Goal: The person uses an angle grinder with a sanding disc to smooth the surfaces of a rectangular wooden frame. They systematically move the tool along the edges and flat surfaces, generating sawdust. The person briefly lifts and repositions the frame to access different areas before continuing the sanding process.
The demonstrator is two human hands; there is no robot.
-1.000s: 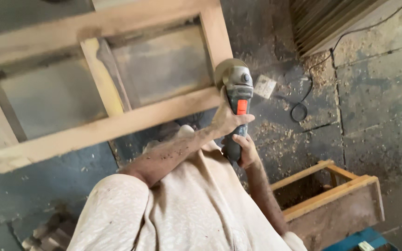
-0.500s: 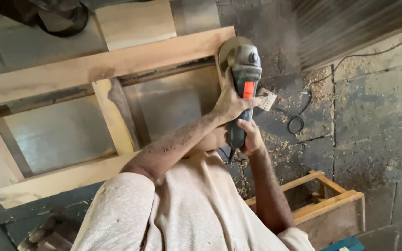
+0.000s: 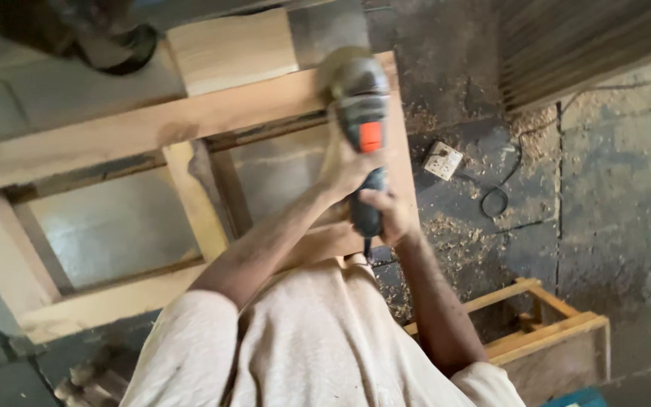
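Across the left and middle of the view spreads the big wooden frame [image 3: 152,124], pale rails and stiles joined into open panels, with the grey concrete floor [image 3: 627,188] showing through the gaps and running out to the right. Wood shavings lie scattered over that floor, thickest near the middle right. Down at the near edge comes the person's light-coloured shirt [image 3: 310,347], filling the bottom centre. Over on the near right sits a small wooden box frame [image 3: 559,332], open-topped, well apart from the big frame. Up at the far left a short block of pale wood [image 3: 231,49] rests on the frame's top rail, with a dark blurred shape just beside it at the far left corner; what that is I cannot tell.

Now the tool: an angle grinder [image 3: 359,98], grey body with an orange switch, stands at the frame's far right corner, its disc end against the top rail where rail meets stile. The picture blurs there, so the exact contact is hard to read. The left hand [image 3: 348,162] is wrapped round the grinder's body just below the switch, grip closed firm on it. The right hand [image 3: 389,215] is nearer, grip clamped round the dark tail of the handle. Farther right on the floor lie a white socket block [image 3: 444,160] and a looped black cable [image 3: 495,200].
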